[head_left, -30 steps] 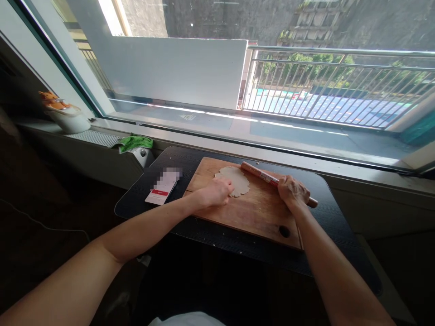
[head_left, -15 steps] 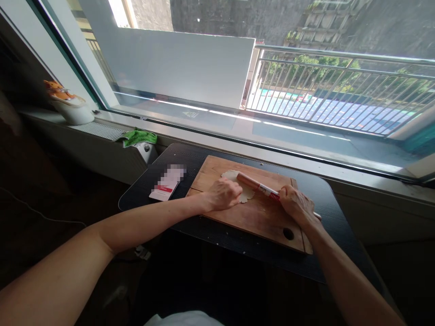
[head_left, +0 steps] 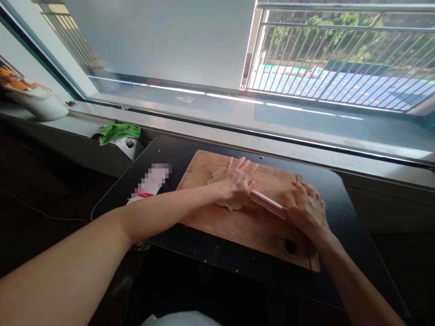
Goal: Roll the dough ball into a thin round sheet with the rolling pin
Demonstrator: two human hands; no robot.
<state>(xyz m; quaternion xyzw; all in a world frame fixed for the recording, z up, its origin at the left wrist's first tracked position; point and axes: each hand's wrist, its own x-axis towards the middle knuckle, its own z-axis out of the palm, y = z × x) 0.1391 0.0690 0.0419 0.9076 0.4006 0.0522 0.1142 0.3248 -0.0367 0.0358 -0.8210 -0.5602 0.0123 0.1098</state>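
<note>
Place: seems to be a home, a spot beside a large window [head_left: 217, 108] | Signs: small black desk [head_left: 343, 217] carrying wooden cutting board [head_left: 238, 228], flat dough [head_left: 234, 205] and rolling pin [head_left: 270, 205]; green cloth [head_left: 118, 132] and white tub [head_left: 47, 105] near the window | Outside: metal railing [head_left: 318, 62], trees [head_left: 343, 31]

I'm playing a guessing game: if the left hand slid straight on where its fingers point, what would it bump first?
Probably the pale window ledge: the left hand points that way, across the wooden board and dark table. The hand's height is hard to judge.
</note>
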